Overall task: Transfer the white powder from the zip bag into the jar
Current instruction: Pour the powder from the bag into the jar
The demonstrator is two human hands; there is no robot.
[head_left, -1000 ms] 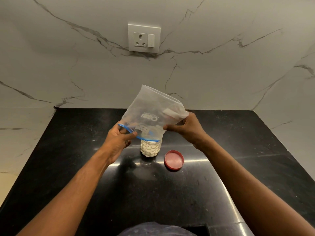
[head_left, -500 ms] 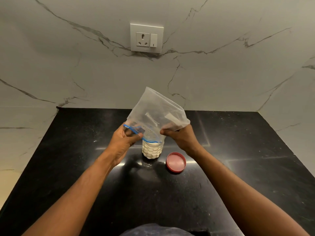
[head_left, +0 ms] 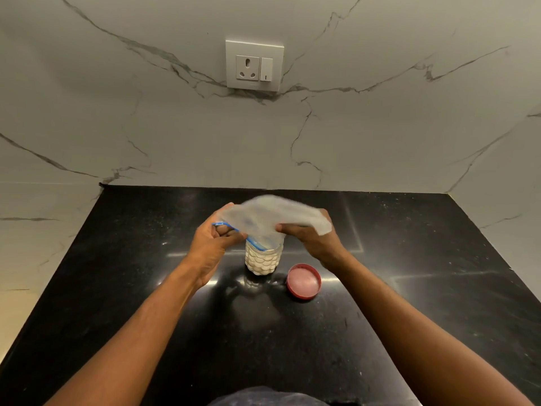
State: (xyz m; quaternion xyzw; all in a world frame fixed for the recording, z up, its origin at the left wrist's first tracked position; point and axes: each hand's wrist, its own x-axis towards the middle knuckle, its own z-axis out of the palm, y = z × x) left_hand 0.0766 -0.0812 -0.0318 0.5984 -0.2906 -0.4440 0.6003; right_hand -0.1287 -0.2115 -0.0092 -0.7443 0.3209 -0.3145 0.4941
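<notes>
A: Nearest edge?
B: Dark cloth (head_left: 281, 398) at bottom centre, blurred. Two bare forearms reaching far over black counter (head_left: 117, 288).

A: Lid?
B: Red lid (head_left: 303, 280) flat on counter, just right of jar, slightly nearer, not touching it. Inside pale, dusted.

A: Jar?
B: Jar (head_left: 262, 260) upright at counter centre, scale-patterned wall, filled white with powder (head_left: 259, 263) almost to the top. Mouth covered by bag.

A: Left hand?
B: Left hand (head_left: 213, 244) left of jar, thumb and fingers pinching blue zip edge (head_left: 228, 227) of bag.

A: Right hand?
B: Right hand (head_left: 310, 238) right of jar, closed on other end of bag, thumb in front, plastic wrapped over fingers.

A: Bag?
B: Bag (head_left: 272, 218) held between both hands above jar, lying nearly level, motion-blurred. Open end dipping down onto jar mouth. Powder inside bag: cannot tell.

A: Far side?
B: Marble wall (head_left: 146, 127) with grey veins behind counter; white socket (head_left: 254, 65) with switch above jar line.
</notes>
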